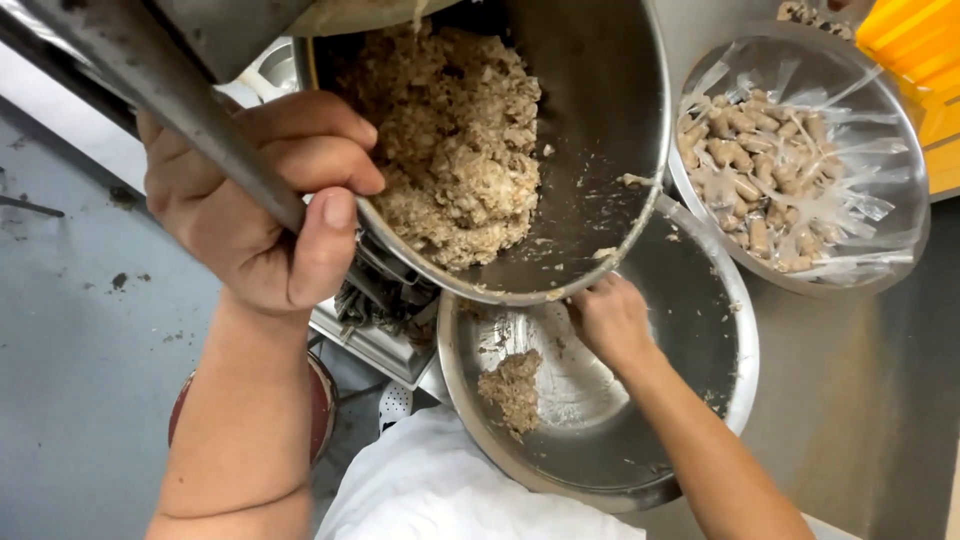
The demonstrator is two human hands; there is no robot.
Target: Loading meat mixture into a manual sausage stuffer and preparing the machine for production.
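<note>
My left hand (262, 205) grips a slanted grey metal bar (170, 95) at the upper left. Beside it, a large tilted steel bowl (600, 120) holds a heap of brownish minced mixture (455, 140). My right hand (610, 318) reaches under that bowl's lower rim, fingers curled and partly hidden, inside a second steel bowl (720, 370) lying below. A small clump of the same mixture (512, 385) rests on that lower bowl's bottom. Whether the right hand holds anything cannot be made out.
A third steel bowl (905, 250), lined with clear plastic, holds several small brown cylindrical pieces (760, 170) at the upper right. A yellow crate (925, 60) sits in the corner. A metal machine part (375, 335) lies under the tilted bowl. Grey floor (80, 350) lies left; my white apron (440, 490) below.
</note>
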